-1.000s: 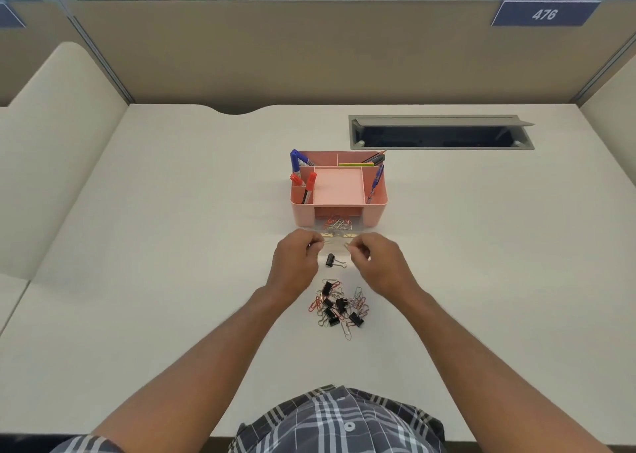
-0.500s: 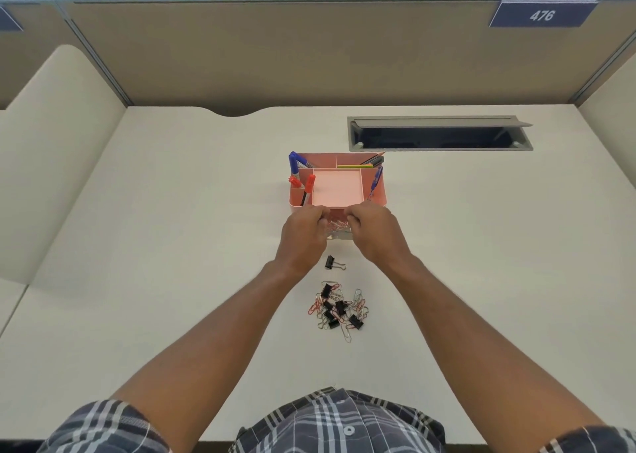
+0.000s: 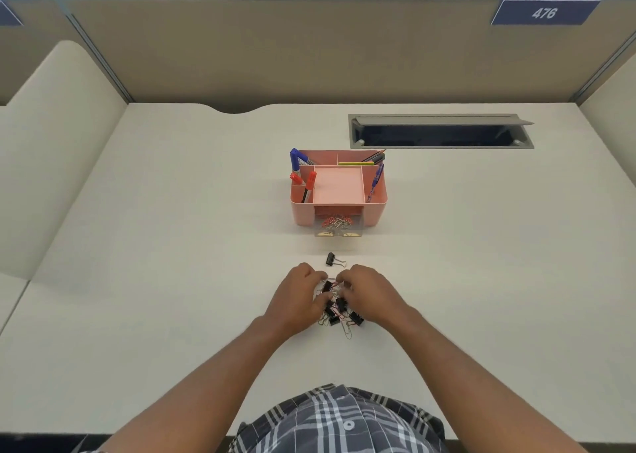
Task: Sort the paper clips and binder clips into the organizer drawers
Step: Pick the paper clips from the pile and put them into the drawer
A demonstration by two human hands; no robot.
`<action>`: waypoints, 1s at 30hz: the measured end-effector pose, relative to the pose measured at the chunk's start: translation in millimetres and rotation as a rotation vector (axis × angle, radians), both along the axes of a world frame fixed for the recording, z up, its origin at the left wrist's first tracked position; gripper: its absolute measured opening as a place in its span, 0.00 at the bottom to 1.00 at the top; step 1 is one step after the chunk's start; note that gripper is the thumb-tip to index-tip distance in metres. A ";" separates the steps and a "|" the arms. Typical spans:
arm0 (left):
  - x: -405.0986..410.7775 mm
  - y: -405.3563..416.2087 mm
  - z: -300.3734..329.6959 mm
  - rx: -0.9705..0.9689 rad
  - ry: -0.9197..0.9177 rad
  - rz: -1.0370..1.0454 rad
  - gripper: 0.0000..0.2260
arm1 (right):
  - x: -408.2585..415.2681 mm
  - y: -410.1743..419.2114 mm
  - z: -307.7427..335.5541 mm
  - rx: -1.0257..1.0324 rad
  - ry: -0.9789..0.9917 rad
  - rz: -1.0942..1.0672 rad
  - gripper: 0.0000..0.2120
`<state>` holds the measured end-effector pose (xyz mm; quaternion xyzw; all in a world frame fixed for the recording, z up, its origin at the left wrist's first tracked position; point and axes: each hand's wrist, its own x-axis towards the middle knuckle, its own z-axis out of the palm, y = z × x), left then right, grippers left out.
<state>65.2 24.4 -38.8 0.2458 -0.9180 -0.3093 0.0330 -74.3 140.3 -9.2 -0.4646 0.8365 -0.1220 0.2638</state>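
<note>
From the head view I see my left hand [image 3: 296, 299] and right hand [image 3: 370, 296] curled into the clip pile [image 3: 339, 310] between them, each apparently pinching something; I can't tell what. The open drawer [image 3: 338, 227] lies well ahead. Tangled clips could lift together and drop short.

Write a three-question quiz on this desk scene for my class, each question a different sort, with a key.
1. True or false: the clear drawer of the pink organizer stands open with paper clips inside.
2. What lies alone between the drawer and the hands?
3. Both hands are at: A) the pens B) the clip pile C) the desk slot.

Key: 1 true. 2 a black binder clip. 3 B; left hand and right hand reach into it.
</note>
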 end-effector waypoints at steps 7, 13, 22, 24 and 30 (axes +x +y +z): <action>-9.1 -1.9 2.9 -0.021 -0.020 -0.001 0.07 | 5.6 0.2 -11.4 0.003 0.055 -0.012 0.09; -9.9 -2.4 5.1 -0.008 -0.021 0.029 0.04 | 7.2 3.4 -17.3 -0.068 0.069 -0.028 0.08; 0.6 -9.0 6.9 0.074 -0.018 0.009 0.20 | -5.1 3.9 -16.9 -0.098 0.071 0.055 0.17; 0.8 -8.7 7.0 0.043 -0.050 -0.023 0.19 | -5.4 2.7 -17.8 -0.069 0.073 0.125 0.20; -0.6 -13.0 7.5 0.016 -0.053 -0.046 0.16 | -4.9 -2.0 -23.8 -0.145 0.117 0.104 0.08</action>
